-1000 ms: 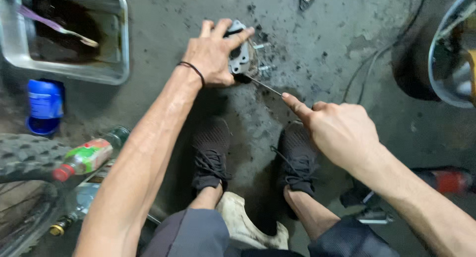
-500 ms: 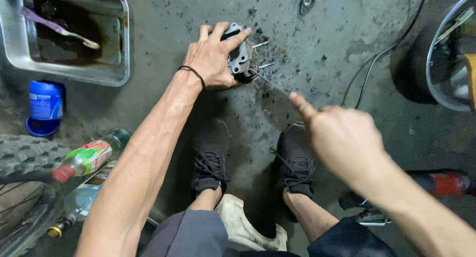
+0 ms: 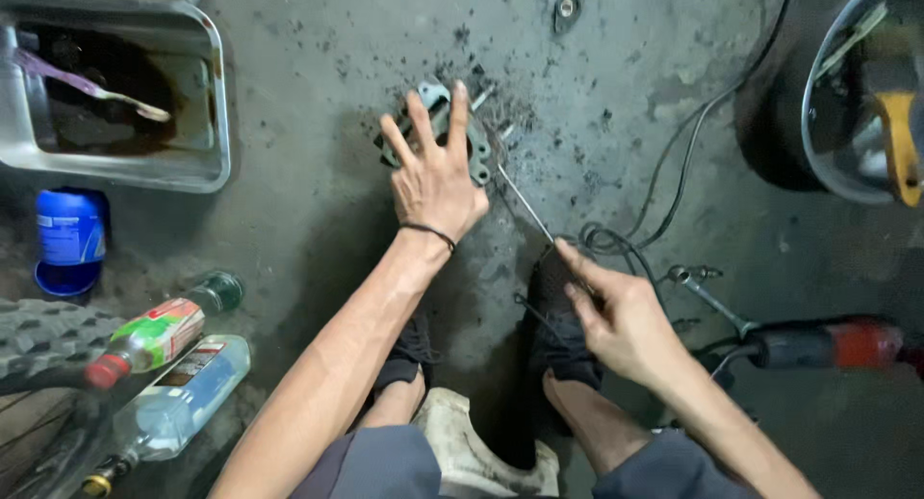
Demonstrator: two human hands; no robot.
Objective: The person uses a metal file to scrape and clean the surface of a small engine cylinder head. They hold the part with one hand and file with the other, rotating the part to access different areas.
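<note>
Gritty concrete floor [image 3: 318, 104]: bottles [image 3: 164, 374], perhaps cables [image 3: 674, 172].

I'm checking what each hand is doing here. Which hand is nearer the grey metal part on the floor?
Left. The left hand lies flat on the metal part; the right hand is lower right, holding a thin rod.

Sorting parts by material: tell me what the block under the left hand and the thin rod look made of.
Block: likely cast metal, dull grey-green, grimy, with bolt holes. Thin rod: apparently steel, slim, straight, faintly shiny, pinched by the right hand.
</note>
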